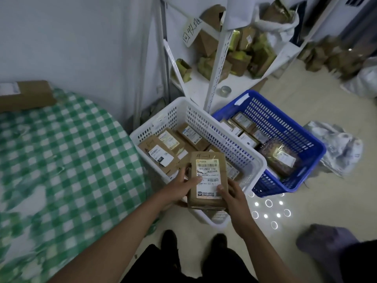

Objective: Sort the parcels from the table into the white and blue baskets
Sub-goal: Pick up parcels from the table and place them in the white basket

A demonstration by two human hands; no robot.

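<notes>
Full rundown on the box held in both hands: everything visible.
The cardboard parcel is a brown, roughly rectangular box, label side up, with a white barcoded shipping label and "4-1" handwritten near its far edge. The left hand grips its left side, thumb on the label; the right hand grips its near right corner. It is held above the near end of the white basket, touching nothing else visible.

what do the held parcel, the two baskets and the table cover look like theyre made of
Held parcel, gripped by both hands: brown corrugated cardboard by its matte look, with a glossy white paper label.
White basket and blue basket: moulded plastic, judging by the smooth rims and slotted walls.
Table cover: green and white check, probably cloth or vinyl; blur leaves it open.
</notes>
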